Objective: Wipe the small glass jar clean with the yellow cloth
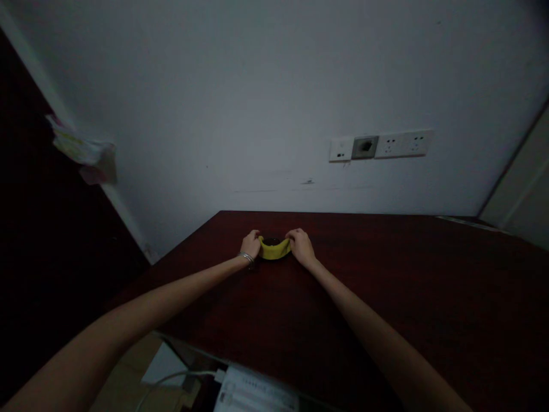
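Both my arms reach out over a dark red-brown table (386, 297). My left hand (251, 245) and my right hand (300, 245) are closed on the two ends of a yellow band-like thing (274, 250), which curves down between them. Just behind the yellow thing sits a small dark round object (271, 241), too dim to make out. A silver bracelet (246, 257) is on my left wrist.
A white wall rises behind the table with a row of sockets (380, 146). A bundle of light cloth or paper (81, 150) hangs at the left by a dark opening. A white device with a cable (253, 392) lies at the table's near edge.
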A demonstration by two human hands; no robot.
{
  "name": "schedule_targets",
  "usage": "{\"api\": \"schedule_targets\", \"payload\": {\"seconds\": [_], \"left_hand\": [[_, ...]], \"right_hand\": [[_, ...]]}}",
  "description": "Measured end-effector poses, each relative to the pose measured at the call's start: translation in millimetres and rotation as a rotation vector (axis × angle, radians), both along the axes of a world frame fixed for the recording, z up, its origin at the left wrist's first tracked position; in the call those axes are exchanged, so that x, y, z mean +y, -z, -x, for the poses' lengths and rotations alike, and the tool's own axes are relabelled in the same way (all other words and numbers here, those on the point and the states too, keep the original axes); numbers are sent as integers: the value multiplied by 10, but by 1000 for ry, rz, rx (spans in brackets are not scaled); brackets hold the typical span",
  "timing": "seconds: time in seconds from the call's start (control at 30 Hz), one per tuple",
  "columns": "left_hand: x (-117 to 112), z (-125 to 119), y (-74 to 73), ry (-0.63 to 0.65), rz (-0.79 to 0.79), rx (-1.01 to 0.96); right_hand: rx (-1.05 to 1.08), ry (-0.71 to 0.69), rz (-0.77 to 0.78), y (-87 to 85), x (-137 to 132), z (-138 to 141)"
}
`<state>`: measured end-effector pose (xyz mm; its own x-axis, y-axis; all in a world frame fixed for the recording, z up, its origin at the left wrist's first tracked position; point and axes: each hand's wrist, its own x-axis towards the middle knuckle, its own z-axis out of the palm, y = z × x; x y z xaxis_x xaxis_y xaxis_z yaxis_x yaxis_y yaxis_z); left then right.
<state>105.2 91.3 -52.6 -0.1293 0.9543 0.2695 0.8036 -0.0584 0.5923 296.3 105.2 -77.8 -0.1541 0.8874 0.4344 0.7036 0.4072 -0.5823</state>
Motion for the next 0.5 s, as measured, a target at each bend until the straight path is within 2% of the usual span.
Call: {"api": "schedule_targets", "payload": {"seconds": [0.13, 0.3, 0.5], "left_hand": [[64, -83, 106, -103, -37, -243], [140, -157, 226, -143, -56, -481], [227, -169, 296, -171, -52, -694]], "right_hand": [[197, -10, 40, 66, 101, 130], [435, 12, 134, 116, 162, 271], [621, 1, 226, 136, 158, 372]]}}
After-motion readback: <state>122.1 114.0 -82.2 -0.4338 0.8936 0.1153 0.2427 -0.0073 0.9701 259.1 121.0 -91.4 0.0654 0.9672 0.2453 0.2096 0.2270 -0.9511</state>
